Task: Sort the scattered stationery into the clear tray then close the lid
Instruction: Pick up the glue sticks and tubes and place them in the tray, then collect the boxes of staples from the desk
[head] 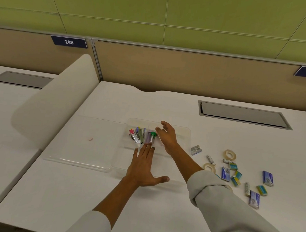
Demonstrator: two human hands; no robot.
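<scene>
The clear tray lies mid-desk with its clear lid flat and open to the left. Several staplers sit in the tray's left compartment; a green-capped one lies beside them. My right hand hovers open over the tray, just right of the green-capped stapler, holding nothing. My left hand rests flat with fingers spread at the tray's front edge. Scattered on the right lie tape rolls, blue staple boxes, erasers and a grey box.
A white curved divider stands at the left of the desk. A grey cable hatch is set in the desk at the back right. A beige partition closes off the back. A small pink spot shows under the lid.
</scene>
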